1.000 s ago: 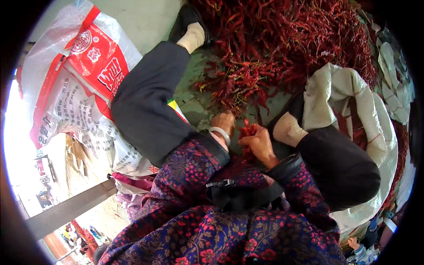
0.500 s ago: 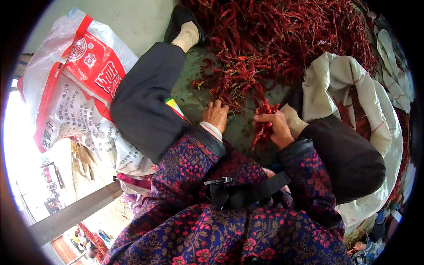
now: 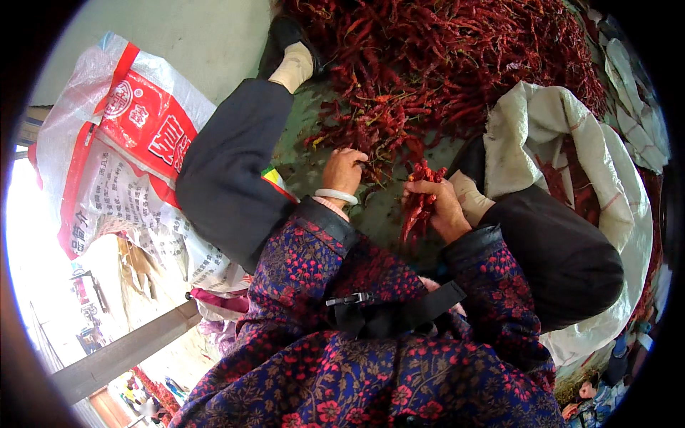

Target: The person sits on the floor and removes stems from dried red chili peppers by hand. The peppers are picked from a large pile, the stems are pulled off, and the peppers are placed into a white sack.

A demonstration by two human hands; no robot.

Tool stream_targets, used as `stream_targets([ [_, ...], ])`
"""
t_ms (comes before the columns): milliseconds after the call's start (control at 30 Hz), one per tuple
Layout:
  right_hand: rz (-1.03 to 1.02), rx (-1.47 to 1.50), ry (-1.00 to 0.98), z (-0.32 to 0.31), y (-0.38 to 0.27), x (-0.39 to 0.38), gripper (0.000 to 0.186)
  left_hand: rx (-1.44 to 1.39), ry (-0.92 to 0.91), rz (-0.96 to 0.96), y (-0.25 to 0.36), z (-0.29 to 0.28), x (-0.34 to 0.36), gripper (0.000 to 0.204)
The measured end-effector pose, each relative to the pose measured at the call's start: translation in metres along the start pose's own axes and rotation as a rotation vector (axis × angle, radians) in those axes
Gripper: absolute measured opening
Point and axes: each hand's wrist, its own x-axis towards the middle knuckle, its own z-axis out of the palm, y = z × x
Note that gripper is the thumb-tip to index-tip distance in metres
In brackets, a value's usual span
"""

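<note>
My right hand (image 3: 444, 211) is closed round a small bunch of dried red chili peppers (image 3: 417, 202), whose tips hang out below the thumb. To its left, my left hand (image 3: 344, 173), with a pale bangle (image 3: 336, 195) at the wrist, reaches to the near edge of a large chili pile (image 3: 428, 64). Its fingers are curled together against the loose chilies there. What lies between those fingertips is hidden.
An open white woven sack (image 3: 524, 135) with some chilies inside stands beside my right leg. My left leg (image 3: 232, 171) is bent, and a red and white printed sack (image 3: 135, 121) lies outside it. A grey bar (image 3: 128, 349) crosses at the lower left.
My left hand has shifted slightly up and left, its fingers now turned to the right and curled. The right hand moved a little left, still holding its chili bunch.
</note>
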Motion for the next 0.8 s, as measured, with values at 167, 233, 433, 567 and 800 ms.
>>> stream_targets([
  [167,-0.051,0.010,0.030,0.002,-0.010,-0.001,0.013,-0.858,-0.124,-0.289,0.020,-0.030,0.009,0.023],
  [233,-0.100,-0.117,0.022,0.005,-0.015,-0.004,0.017,-0.915,-0.200,-0.304,0.026,-0.039,0.009,0.027],
  [433,-0.555,-0.642,-0.091,0.033,-0.025,-0.022,0.029,-0.894,-0.525,-0.092,0.036,-0.052,0.002,0.028],
  [567,-0.720,-0.976,-0.114,0.024,-0.016,-0.012,0.031,-0.771,-0.697,-0.035,0.040,-0.049,-0.002,0.023],
  [800,-0.301,-0.539,-0.106,0.018,-0.010,-0.010,0.019,-0.902,-0.613,-0.112,0.052,-0.052,-0.002,0.021],
])
